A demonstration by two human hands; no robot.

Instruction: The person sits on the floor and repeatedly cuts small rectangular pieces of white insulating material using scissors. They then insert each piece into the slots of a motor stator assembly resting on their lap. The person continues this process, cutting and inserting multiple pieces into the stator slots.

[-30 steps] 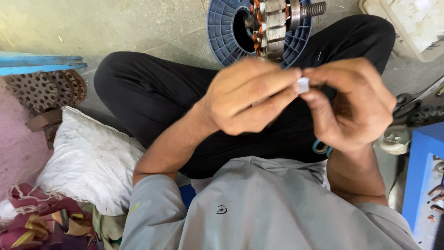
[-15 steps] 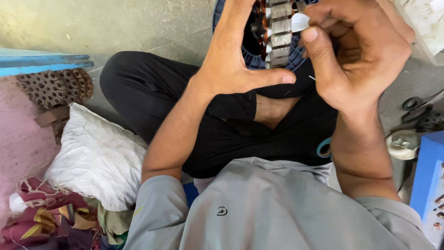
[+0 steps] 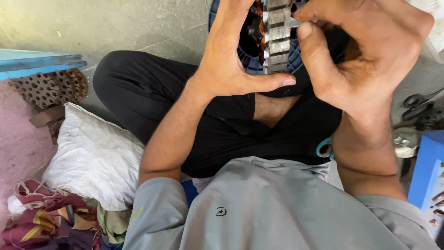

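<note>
Grey cloth fills the bottom of the view: it is the person's shirt (image 3: pixel 277 208), closest to the camera. Past it are black trousers (image 3: pixel 222 134) on crossed legs, with a bare foot (image 3: pixel 270 109) showing in the middle. A white sack (image 3: pixel 95 159) and a heap of coloured rags (image 3: pixel 51 222) lie by the left knee. A blue ring handle (image 3: pixel 325 148) peeks out by the right wrist.

Further out, both hands are up in front. The left hand (image 3: pixel 236 60) is partly open. Its thumb (image 3: pixel 273 83) sits under the bottom end of a metal motor core (image 3: pixel 276 37), and its fingers go up behind the core, so it cups the core and holds it. The core stands up and down, with its long side pointing away from the body. It is right between the two hands, touching the left one.

The right hand (image 3: pixel 365 55) is curled closed. Its thumb and fingertips pinch a small pale strip (image 3: pixel 292 22) and press it against the side of the core, near the top. The right hand comes in from the side; the left hand holds from below.

Behind the core is a blue round spool (image 3: pixel 247 65) on the grey concrete floor (image 3: pixel 115 28). Far left are a sandal (image 3: pixel 51 85) and blue boards (image 3: pixel 41 65). Far right is a blue box (image 3: pixel 428 162).
</note>
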